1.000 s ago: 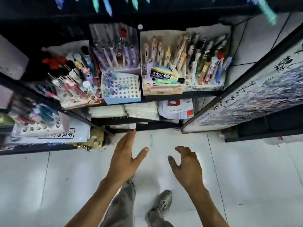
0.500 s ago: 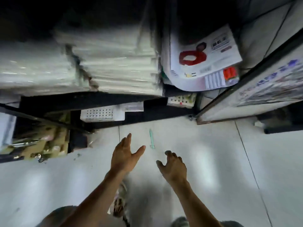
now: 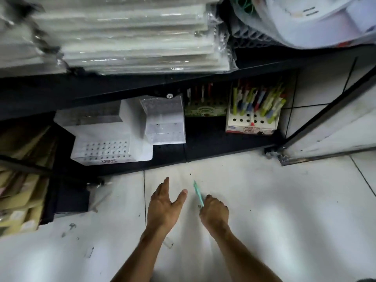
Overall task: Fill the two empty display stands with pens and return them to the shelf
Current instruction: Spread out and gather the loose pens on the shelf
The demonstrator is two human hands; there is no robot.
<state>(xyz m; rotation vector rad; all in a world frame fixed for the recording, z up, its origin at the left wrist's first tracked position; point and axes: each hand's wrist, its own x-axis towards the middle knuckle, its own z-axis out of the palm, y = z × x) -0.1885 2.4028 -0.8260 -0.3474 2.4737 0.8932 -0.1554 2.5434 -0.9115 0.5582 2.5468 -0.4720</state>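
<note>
Both forearms come up from the bottom edge over a pale tiled floor point(image 3: 274, 200). The left hand point(image 3: 162, 208) is spread flat and relaxed — fingers straight, thumb out to the side, holding nothing, just above the tiles. The right hand point(image 3: 214, 211) is curled down at the near end of a teal pen point(image 3: 198, 193) lying on the floor; the fingertips seem to pinch it, though the exact contact is hidden under the knuckles. The pen's far tip points away toward the shelving, and it sits between the two hands, closer to the right one.

Further out is a black bottom shelf point(image 3: 213, 139). On its left part sits a white display stand point(image 3: 107, 147) with rows of holes, all bare, and right beside it a clear display stand point(image 3: 164, 121), also with nothing in it — the two are touching or nearly so, can't tell which. To the right, well apart from those, a white cardboard stand point(image 3: 252, 121) has green, blue and red pens stuck in its back rows and open holes in front. Behind and left of it a green box point(image 3: 205, 110) holds a few more pens in the shadow.

Above, the next shelf carries a tall stack of plastic-wrapped white packs point(image 3: 132, 37). At far left are some yellowish cardboard packs point(image 3: 18, 190), blurry.
</note>
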